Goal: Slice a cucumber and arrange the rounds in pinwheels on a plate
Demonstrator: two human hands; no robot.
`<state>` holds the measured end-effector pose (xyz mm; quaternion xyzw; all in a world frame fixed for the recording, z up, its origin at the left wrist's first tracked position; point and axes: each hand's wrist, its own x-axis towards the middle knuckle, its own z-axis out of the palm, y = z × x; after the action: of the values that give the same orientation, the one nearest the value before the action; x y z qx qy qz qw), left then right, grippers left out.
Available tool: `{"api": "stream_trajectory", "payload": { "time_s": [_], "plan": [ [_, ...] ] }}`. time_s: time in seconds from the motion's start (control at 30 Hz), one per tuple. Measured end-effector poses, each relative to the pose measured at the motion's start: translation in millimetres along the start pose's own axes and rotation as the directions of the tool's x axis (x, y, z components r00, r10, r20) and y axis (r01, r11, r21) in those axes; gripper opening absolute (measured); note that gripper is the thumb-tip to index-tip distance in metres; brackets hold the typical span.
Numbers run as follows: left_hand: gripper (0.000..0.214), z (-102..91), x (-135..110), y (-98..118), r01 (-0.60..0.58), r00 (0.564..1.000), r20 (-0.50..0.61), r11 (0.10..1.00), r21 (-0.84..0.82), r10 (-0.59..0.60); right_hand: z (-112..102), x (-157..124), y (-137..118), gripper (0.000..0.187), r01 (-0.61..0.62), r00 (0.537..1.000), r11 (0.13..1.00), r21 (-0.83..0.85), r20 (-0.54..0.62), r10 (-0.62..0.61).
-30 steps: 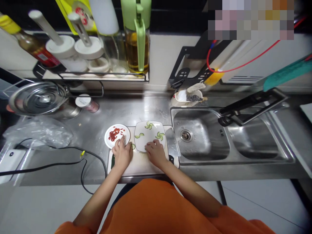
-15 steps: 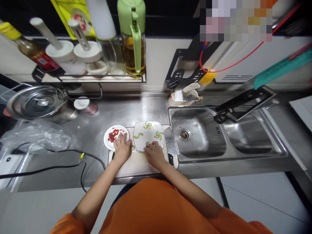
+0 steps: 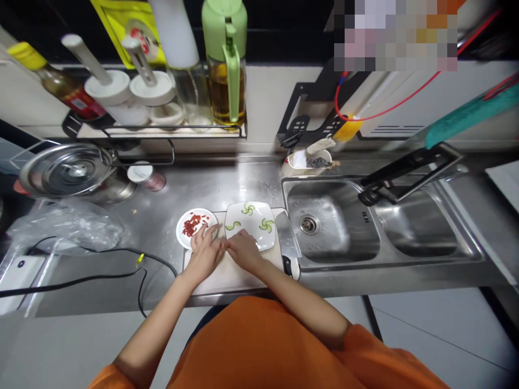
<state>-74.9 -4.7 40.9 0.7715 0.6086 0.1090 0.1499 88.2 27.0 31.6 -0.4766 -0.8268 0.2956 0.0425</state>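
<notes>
My left hand (image 3: pixel 206 254) is over the cutting board (image 3: pixel 227 276), its fingers spread at the lower right edge of a round white plate (image 3: pixel 181 239) that holds small chopped red pieces (image 3: pixel 193 223). My right hand (image 3: pixel 245 253) meets it, fingertips pinched together by the left thumb and index; anything between them is too small to make out. Behind the right hand stands a squarish white plate (image 3: pixel 250 216) bearing green slices (image 3: pixel 248 208) laid in curved pinwheels. The right hand covers its lower left part. A cleaver (image 3: pixel 288 237) lies at the board's right side.
The sink (image 3: pixel 332 216) is to the right, with a small container (image 3: pixel 306 163) behind it. On the left are a lidded pot (image 3: pixel 75 170), a jar (image 3: pixel 146 176), a plastic bag (image 3: pixel 65 227) and a black cable (image 3: pixel 158 256). Bottles and seasoning jars fill a rack (image 3: pixel 174 132) above.
My right hand has moved left from the square plate's front edge to my left hand, fingers now pinched. The left hand stays by the round plate. The view has shifted slightly.
</notes>
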Motion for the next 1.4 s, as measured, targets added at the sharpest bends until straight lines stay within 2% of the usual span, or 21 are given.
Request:
{"api": "stream_trajectory", "payload": {
  "time_s": [0.1, 0.17, 0.2, 0.23, 0.3, 0.37, 0.43, 0.47, 0.53, 0.63, 0.7, 0.83, 0.93, 1.03, 1.1, 1.2, 1.3, 1.4],
  "plan": [
    [0.016, -3.8, 2, -2, 0.081, 0.995, -0.044, 0.981, -0.177, -0.09, -3, 0, 2, 0.01, -0.047, 0.998, 0.989, 0.141, -0.033, 0.052],
    [0.02, -4.5, 2, -3, 0.224, 0.966, -0.045, 0.907, -0.356, -0.256, -4, -1, 6, 0.009, -0.081, 0.992, 0.951, 0.298, -0.071, 0.107],
    [0.022, -4.0, 3, -2, 0.315, 0.934, -0.003, 0.828, -0.464, -0.357, -6, -2, 8, 0.008, -0.097, 0.987, 0.919, 0.381, -0.084, 0.139],
    [0.024, -3.1, 4, -1, 0.41, 0.889, 0.078, 0.71, -0.573, -0.451, -7, -3, 10, 0.007, -0.111, 0.981, 0.88, 0.462, -0.09, 0.171],
    [0.03, 0.0, 7, 3, 0.575, 0.771, 0.332, 0.372, -0.729, -0.543, -11, -5, 12, 0.006, -0.134, 0.971, 0.782, 0.609, -0.077, 0.227],
    [0.033, 3.9, 12, 10, 0.673, 0.652, 0.582, 0.018, -0.739, -0.487, -18, -7, 13, 0.01, -0.145, 0.966, 0.674, 0.724, -0.044, 0.255],
    [0.03, 7.6, 18, 17, 0.703, 0.568, 0.726, -0.231, -0.673, -0.387, -24, -8, 13, 0.014, -0.144, 0.966, 0.588, 0.796, -0.017, 0.26],
    [0.027, 9.1, 21, 20, 0.696, 0.552, 0.759, -0.311, -0.647, -0.344, -26, -9, 14, 0.015, -0.143, 0.966, 0.56, 0.816, -0.008, 0.259],
    [0.02, 11.3, 26, 23, 0.664, 0.559, 0.779, -0.408, -0.626, -0.284, -29, -9, 15, 0.016, -0.144, 0.965, 0.527, 0.837, 0.002, 0.261],
    [0.007, 12.6, 33, 24, 0.623, 0.593, 0.767, -0.464, -0.629, -0.243, -29, -8, 20, 0.02, -0.173, 0.958, 0.507, 0.844, 0.025, 0.286],
    [0.006, 12.4, 37, 23, 0.615, 0.591, 0.768, -0.48, -0.626, -0.245, -27, -8, 25, 0.021, -0.199, 0.949, 0.508, 0.838, 0.037, 0.312],
    [0.015, 11.5, 43, 19, 0.61, 0.556, 0.769, -0.474, -0.636, -0.316, -23, -9, 30, 0.018, -0.236, 0.937, 0.531, 0.814, 0.044, 0.348],
    [0.018, 13.3, 47, 14, 0.625, 0.549, 0.753, -0.419, -0.658, -0.363, -22, -9, 31, 0.018, -0.242, 0.93, 0.555, 0.796, 0.028, 0.365],
    [0.018, 17.9, 51, 9, 0.63, 0.569, 0.703, -0.325, -0.706, -0.425, -19, -6, 32, 0.017, -0.246, 0.926, 0.576, 0.78, 0.013, 0.378],
    [0.018, 21.1, 54, 5, 0.632, 0.607, 0.642, -0.205, -0.747, -0.468, -13, -3, 33, 0.016, -0.264, 0.919, 0.563, 0.783, 0.027, 0.394],
    [0.02, 23.6, 61, -1, 0.633, 0.694, 0.515, 0.086, -0.769, -0.503, -1, 5, 36, 0.014, -0.292, 0.901, 0.535, 0.793, 0.041, 0.431],
    [0.021, 23.1, 70, -6, 0.592, 0.782, 0.39, 0.384, -0.709, -0.486, 8, 16, 38, 0.013, -0.324, 0.878, 0.539, 0.777, 0.034, 0.478],
    [0.021, 22.9, 80, -9, 0.525, 0.845, 0.293, 0.586, -0.617, -0.447, 10, 26, 36, 0.014, -0.392, 0.85, 0.544, 0.742, 0.066, 0.523]
  ]
}}
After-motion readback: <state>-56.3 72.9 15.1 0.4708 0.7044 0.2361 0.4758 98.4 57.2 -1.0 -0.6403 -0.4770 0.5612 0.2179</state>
